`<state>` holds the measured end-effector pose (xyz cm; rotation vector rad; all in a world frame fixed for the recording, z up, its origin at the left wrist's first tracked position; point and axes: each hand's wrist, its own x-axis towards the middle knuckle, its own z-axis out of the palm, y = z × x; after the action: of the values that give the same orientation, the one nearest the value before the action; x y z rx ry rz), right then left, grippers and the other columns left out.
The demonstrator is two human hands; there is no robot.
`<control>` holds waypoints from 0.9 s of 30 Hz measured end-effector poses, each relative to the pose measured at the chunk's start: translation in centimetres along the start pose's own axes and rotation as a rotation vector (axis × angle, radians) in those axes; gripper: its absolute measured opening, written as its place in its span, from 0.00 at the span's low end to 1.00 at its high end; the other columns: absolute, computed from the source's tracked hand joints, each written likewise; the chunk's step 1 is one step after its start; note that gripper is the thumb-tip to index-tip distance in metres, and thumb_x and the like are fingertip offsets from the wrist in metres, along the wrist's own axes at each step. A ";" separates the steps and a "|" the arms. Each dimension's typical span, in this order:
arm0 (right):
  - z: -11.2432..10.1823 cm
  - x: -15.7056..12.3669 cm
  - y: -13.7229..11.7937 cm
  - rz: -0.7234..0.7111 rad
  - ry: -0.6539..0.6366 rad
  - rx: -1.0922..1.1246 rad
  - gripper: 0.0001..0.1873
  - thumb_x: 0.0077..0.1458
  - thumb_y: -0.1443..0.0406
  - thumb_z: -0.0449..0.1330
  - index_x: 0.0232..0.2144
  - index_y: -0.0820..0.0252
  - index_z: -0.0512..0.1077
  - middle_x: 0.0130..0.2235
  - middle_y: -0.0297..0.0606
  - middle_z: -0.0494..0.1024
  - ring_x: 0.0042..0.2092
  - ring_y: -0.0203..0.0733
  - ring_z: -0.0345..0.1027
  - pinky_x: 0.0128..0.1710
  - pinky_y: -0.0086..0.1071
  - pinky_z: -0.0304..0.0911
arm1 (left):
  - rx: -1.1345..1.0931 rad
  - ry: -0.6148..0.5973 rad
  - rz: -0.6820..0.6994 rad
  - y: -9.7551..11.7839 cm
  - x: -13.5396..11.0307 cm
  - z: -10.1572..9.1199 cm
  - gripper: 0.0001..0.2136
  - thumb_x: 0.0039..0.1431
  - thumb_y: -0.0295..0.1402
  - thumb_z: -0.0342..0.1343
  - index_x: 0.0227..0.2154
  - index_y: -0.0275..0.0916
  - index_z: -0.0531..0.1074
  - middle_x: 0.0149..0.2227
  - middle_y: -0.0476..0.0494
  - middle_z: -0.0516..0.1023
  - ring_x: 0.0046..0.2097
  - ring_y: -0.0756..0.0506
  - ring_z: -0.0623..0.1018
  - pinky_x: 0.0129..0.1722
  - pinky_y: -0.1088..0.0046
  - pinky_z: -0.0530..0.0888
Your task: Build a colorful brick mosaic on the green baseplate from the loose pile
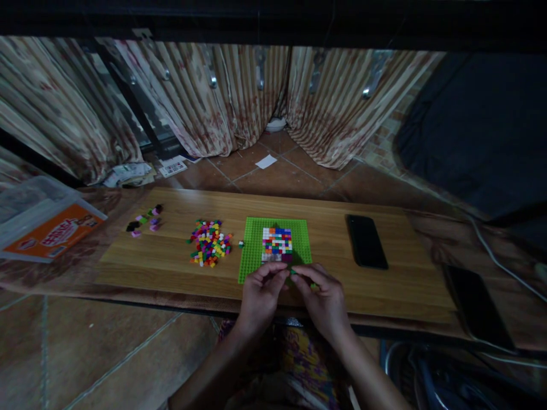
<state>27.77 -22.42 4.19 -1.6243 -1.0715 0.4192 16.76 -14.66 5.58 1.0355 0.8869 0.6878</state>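
A green studded baseplate (301, 233) lies on the wooden board, with a block of many-coloured toy bricks (277, 240) built up on its middle. Both hands meet over its near edge. My right hand (322, 293) pinches a small green toy brick (293, 272) between thumb and fingertips. My left hand (262, 290) is closed in a pinch close beside it; what its fingertips hold, if anything, is too small to make out. Left of the baseplate sit a lone white and green brick (241, 244) and a loose pile of coloured bricks (209, 242).
Several small brick clusters (145, 219) lie at the left of the wooden board (171, 279). A clear plastic box (51, 219) with an orange label stands further left. One black phone (366, 241) rests on the board, and another dark device (478, 304) lies beyond its right end, near a white cable (491, 250).
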 end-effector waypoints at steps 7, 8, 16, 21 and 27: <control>1.2 1.9 2.3 0.281 0.180 0.324 0.08 0.44 0.63 0.65 0.30 0.58 0.77 0.29 0.33 0.78 0.31 0.37 0.69 0.33 0.32 0.65 | 0.307 0.006 0.194 -0.6 0.4 -1.5 0.09 0.55 0.34 0.55 0.38 0.39 0.75 0.37 0.46 0.78 0.38 0.48 0.76 0.39 0.73 0.72; 1.4 2.1 2.3 0.294 0.188 0.353 0.08 0.43 0.62 0.66 0.30 0.58 0.77 0.29 0.33 0.78 0.30 0.37 0.69 0.33 0.32 0.65 | 0.374 -0.016 0.223 -0.6 0.4 -1.6 0.10 0.56 0.34 0.54 0.40 0.40 0.74 0.37 0.46 0.78 0.39 0.48 0.76 0.41 0.73 0.72; 2.6 2.5 2.7 0.319 0.226 0.396 0.08 0.40 0.63 0.67 0.27 0.58 0.76 0.28 0.33 0.77 0.31 0.37 0.69 0.34 0.32 0.64 | 0.759 -0.158 0.203 -0.3 -0.1 -0.9 0.20 0.58 0.32 0.49 0.54 0.42 0.66 0.37 0.46 0.78 0.37 0.48 0.76 0.38 0.72 0.71; 2.7 2.5 3.1 0.344 0.219 0.427 0.09 0.39 0.63 0.68 0.27 0.58 0.76 0.27 0.31 0.77 0.30 0.37 0.69 0.34 0.32 0.64 | 0.787 -0.197 0.172 -0.2 0.0 -0.8 0.22 0.58 0.32 0.48 0.57 0.41 0.62 0.33 0.48 0.77 0.33 0.48 0.75 0.34 0.73 0.69; 2.2 2.3 2.8 0.367 0.196 0.329 0.10 0.41 0.62 0.66 0.30 0.58 0.77 0.30 0.35 0.80 0.32 0.40 0.72 0.36 0.34 0.66 | 0.730 -0.237 0.157 -0.3 0.1 -0.8 0.25 0.58 0.32 0.49 0.59 0.43 0.59 0.30 0.50 0.75 0.29 0.50 0.73 0.32 0.74 0.68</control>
<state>28.51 -19.26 1.46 -1.5252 -0.5232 0.6277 16.16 -14.39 5.09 1.8123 0.8682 0.3503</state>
